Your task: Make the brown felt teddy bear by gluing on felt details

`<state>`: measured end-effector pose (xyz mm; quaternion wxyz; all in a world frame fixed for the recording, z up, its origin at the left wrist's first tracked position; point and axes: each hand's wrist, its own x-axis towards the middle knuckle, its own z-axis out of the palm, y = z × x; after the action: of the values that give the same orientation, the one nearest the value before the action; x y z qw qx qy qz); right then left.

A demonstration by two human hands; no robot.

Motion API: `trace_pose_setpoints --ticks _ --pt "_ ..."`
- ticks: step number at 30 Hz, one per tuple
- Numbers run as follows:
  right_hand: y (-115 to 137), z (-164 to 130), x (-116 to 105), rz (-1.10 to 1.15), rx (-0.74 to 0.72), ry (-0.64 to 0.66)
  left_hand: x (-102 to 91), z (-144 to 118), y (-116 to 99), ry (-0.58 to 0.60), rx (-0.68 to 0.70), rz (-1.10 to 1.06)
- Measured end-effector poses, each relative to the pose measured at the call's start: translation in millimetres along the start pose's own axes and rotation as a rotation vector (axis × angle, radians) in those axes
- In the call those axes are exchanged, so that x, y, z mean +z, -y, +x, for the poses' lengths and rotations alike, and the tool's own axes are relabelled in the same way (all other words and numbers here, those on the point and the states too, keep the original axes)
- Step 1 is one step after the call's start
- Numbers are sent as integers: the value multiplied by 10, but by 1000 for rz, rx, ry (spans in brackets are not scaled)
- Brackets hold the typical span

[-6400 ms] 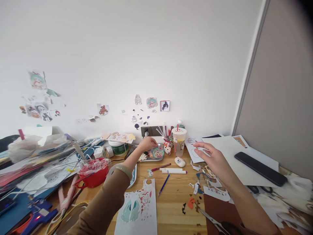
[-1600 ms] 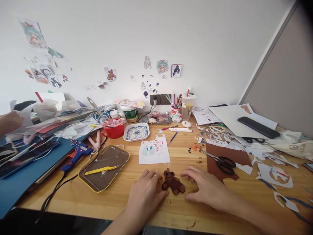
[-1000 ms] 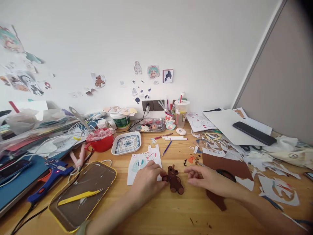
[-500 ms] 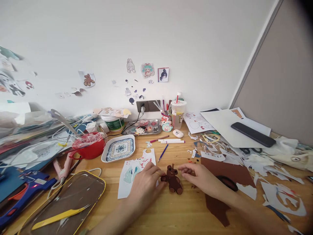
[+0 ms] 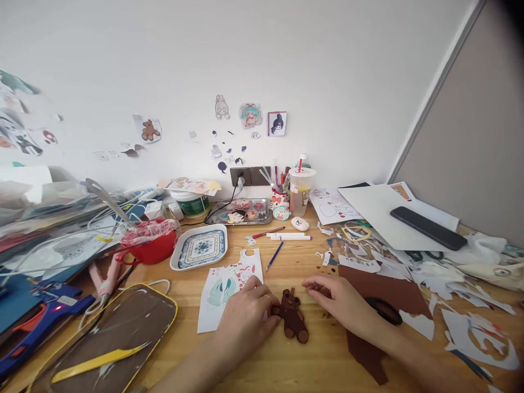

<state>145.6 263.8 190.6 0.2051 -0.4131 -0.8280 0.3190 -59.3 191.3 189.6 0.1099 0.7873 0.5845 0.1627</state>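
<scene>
A small brown bear figure (image 5: 293, 321) lies flat on the wooden desk (image 5: 262, 360) in front of me. My left hand (image 5: 245, 314) rests on the desk with its fingertips touching the bear's left arm. My right hand (image 5: 339, 300) hovers just right of the bear's head, fingers bent and apart, holding nothing. A printed sheet with cut-out holes (image 5: 227, 284) lies partly under my left hand. Brown paper (image 5: 368, 349) with black scissors (image 5: 382, 310) on it lies under my right forearm.
A yellow-rimmed tray with yellow tweezers (image 5: 102, 338) sits at front left, beside a blue glue gun (image 5: 36, 322). A red bowl (image 5: 149, 248), a patterned dish (image 5: 200, 246), markers (image 5: 289, 236) and a cup (image 5: 302, 191) stand behind. Paper scraps (image 5: 462, 289) cover the right side.
My view has shifted slightly. The bear has slid a little toward me under my left fingertips, and my right hand stays close beside its head.
</scene>
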Motion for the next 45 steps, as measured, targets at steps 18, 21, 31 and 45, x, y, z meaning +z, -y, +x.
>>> trace_pose_setpoints --ticks 18,21,31,45 --pt "126 -110 51 -294 -352 -11 -72 1 76 -75 -49 -104" --pt "105 -97 83 -330 -340 -45 -48 -2 63 -72 -43 -107" --pt "94 -78 119 -350 -359 -5 -22 14 -13 11 94 61" --pt "73 -77 138 -405 -411 -24 8 57 -23 66 141 207"
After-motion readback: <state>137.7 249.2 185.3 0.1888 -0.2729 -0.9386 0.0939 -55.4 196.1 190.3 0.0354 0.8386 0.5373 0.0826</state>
